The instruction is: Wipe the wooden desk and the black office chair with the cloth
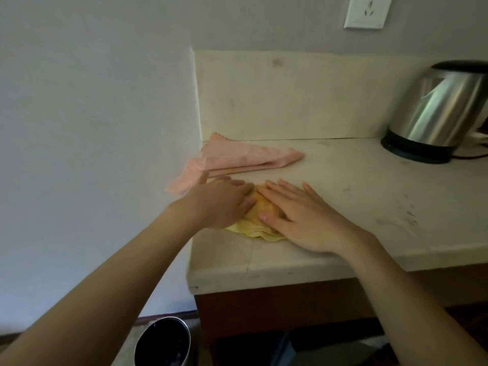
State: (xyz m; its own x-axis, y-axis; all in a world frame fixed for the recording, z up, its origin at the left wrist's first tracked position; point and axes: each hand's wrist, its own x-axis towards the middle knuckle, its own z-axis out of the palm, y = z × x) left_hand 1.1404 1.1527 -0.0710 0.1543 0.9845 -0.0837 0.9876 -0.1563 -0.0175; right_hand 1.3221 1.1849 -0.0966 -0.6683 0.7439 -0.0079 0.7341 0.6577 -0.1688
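On the pale counter (356, 180), a folded yellow cloth (260, 223) is pressed flat under the left hand (221, 204) and right hand (303, 217), fingers spread; a dark-lined bin (162, 342) is seen below, contents indiscernible.

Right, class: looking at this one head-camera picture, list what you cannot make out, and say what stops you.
Head view only:
- Yellow cloth: mostly hidden under the left hand and right hand.
- Kettle: its right side is cut off by the frame edge.
- Bin: cut off by the bottom edge, inside too dark to read.
- Office chair: not in view.
- Pink cloth: its near end is hidden behind the left hand.
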